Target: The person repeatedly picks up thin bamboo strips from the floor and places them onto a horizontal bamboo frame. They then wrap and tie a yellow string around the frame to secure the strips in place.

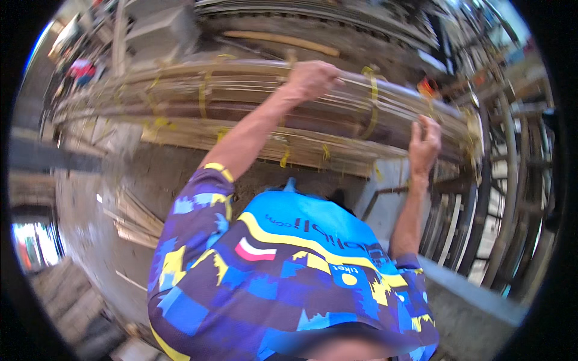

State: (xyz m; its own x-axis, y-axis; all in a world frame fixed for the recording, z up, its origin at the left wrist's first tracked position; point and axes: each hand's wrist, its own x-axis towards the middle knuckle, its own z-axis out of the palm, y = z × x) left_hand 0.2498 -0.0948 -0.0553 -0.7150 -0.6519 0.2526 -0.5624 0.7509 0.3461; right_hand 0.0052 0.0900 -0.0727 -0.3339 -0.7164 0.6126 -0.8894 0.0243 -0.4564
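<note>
A long bundle of thin wooden strips stretches across in front of me, bound at intervals with yellow twine. My left hand is over the bundle's far upper edge. Its fingers are closed, and whatever they hold, if anything, is too blurred to name. My right hand is at the near side toward the bundle's right end. There the fingers are bent and partly apart, with nothing visible between them. Shorter strips with yellow ties lie along the bundle's near side.
More long strips are stacked at the back, near a loose wooden pole. Dark upright bars and a frame stand on the right. Loose strips lie on the floor at left. An orange object sits behind the bundle.
</note>
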